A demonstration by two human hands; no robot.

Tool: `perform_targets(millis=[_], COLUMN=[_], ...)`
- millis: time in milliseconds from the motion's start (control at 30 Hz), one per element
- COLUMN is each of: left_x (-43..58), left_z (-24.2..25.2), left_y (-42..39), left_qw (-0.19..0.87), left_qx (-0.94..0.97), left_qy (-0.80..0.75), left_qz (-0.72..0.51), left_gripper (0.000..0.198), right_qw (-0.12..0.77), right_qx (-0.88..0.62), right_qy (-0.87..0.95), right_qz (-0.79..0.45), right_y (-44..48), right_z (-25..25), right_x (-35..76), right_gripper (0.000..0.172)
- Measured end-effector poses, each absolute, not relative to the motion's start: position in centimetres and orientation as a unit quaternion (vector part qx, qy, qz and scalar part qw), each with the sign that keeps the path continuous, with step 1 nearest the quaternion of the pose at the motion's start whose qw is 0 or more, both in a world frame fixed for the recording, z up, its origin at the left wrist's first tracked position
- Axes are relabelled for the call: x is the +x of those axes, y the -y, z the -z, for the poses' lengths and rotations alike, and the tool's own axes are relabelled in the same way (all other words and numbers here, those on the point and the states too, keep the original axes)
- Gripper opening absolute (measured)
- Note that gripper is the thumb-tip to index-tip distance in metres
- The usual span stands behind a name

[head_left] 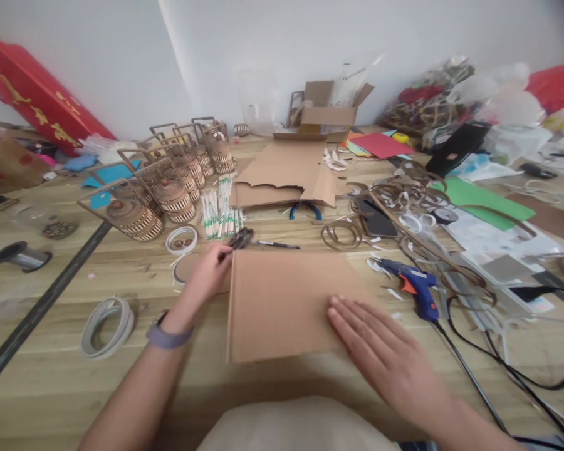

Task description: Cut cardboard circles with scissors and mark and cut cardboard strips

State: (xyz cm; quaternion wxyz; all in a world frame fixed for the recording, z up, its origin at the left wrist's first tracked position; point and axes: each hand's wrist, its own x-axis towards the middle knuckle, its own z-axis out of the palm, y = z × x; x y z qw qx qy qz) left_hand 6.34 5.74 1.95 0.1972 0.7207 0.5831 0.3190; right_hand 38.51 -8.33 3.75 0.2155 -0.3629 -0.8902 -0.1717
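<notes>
A flat brown cardboard piece (286,307) lies on the table in front of me. My right hand (380,351) rests on its right side, fingers stretched out and flat. Beyond the cardboard's left edge, my left hand (209,272) closes its fingers on a small dark object (239,239), too blurred to name. A pen (278,244) lies just past the far edge of the cardboard. To the right, a blue hot glue gun (416,285) with an orange trigger lies on its side.
Lidded woven baskets with tall handles (173,197) stand at back left, beside wrapped sticks (222,210). White rings (107,327) lie left. Torn cardboard (282,169) and blue-handled pliers (305,211) are ahead. Brown strips (341,235), a phone (376,217) and black cables (474,388) spread right.
</notes>
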Motion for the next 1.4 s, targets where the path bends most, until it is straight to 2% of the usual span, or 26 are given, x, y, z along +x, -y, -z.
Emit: perform_targets(millis=[133, 300, 500, 667, 800, 867, 933, 1000, 1133, 1267, 1300, 1400], left_x=[3.0, 2.5, 1.1, -1.5, -2.2, -2.2, -2.1, -1.9, -0.2, 3.1, 4.0, 6.1], left_z=[-3.0, -2.8, -0.2, 2.7, 4.1, 4.3, 4.2, 3.6, 1.5, 0.1, 0.0, 0.2], left_y=[-4.9, -0.3, 5.3, 7.5, 7.7, 7.5, 7.4, 7.4, 7.6, 7.8, 7.8, 7.3], left_qw=[0.16, 0.147, 0.138, 0.066, 0.018, -0.004, -0.017, -0.029, -0.057, 0.031, 0.063, 0.146], left_qx=[0.658, 0.655, 0.687, 0.699, 0.71, 0.713, 0.718, 0.725, 0.745, 0.828, 0.846, 0.871], left_qy=[-0.656, -0.669, -0.669, -0.679, -0.679, -0.681, -0.681, -0.68, -0.662, -0.556, -0.528, -0.468], left_qz=[-0.333, -0.32, -0.248, -0.215, -0.185, -0.166, -0.141, -0.105, -0.059, -0.062, -0.046, 0.017], left_gripper=[0.036, 0.031, 0.031, 0.036, 0.029, 0.026, 0.025, 0.026, 0.037, 0.044, 0.052, 0.087], right_qw=[0.172, 0.131, 0.088, 0.136, 0.144, 0.124, 0.111, 0.106, 0.076, 0.03, 0.024, 0.009], right_qx=[-0.3, -0.316, -0.336, -0.318, -0.274, -0.314, -0.417, -0.526, -0.584, -0.629, -0.632, -0.534], right_qy=[0.927, 0.925, 0.921, 0.928, 0.947, 0.939, 0.899, 0.838, 0.807, 0.771, 0.767, 0.845], right_qz=[0.143, 0.167, 0.174, 0.141, 0.084, 0.062, 0.066, 0.097, 0.041, 0.097, 0.107, 0.033], right_y=[10.7, 10.9, 8.6, 9.1, 9.2, 8.8, 8.3, 7.8, 6.2, 2.8, 1.6, -2.5], right_z=[-4.4, -2.4, 0.7, -0.9, -1.1, -0.6, 0.2, 1.2, 2.4, 0.8, 0.2, -1.0], right_x=[37.9, 38.2, 38.4, 36.1, 35.3, 36.4, 38.4, 40.6, 43.7, 43.4, 42.8, 40.4], right_gripper=[0.045, 0.045, 0.045, 0.038, 0.032, 0.041, 0.054, 0.053, 0.046, 0.038, 0.035, 0.031])
